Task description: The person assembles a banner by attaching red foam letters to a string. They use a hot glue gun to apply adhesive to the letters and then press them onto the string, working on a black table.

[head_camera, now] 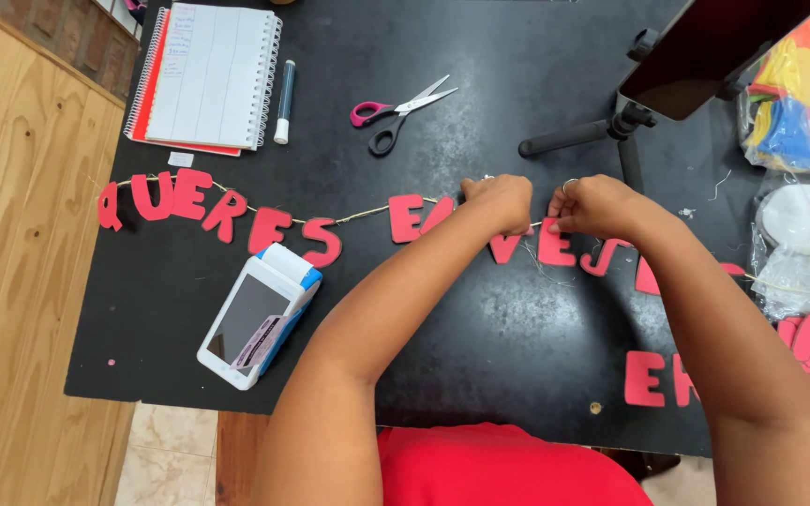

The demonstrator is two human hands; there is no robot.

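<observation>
A string (363,215) of red foam letters (208,211) runs across the black table (480,319). My left hand (499,200) is closed over the string and a letter in the middle of the row. My right hand (592,204), wearing a ring, pinches the string just above another red letter (553,246). The two hands sit close together, a small gap between them. More red letters (644,378) lie loose near the table's front right.
Scissors (396,114) with pink and black handles, a spiral notebook (208,75) and a marker (282,101) lie at the back. A white card terminal (257,316) sits front left. A phone on a tripod (630,122) stands back right, beside bags of craft supplies (803,103).
</observation>
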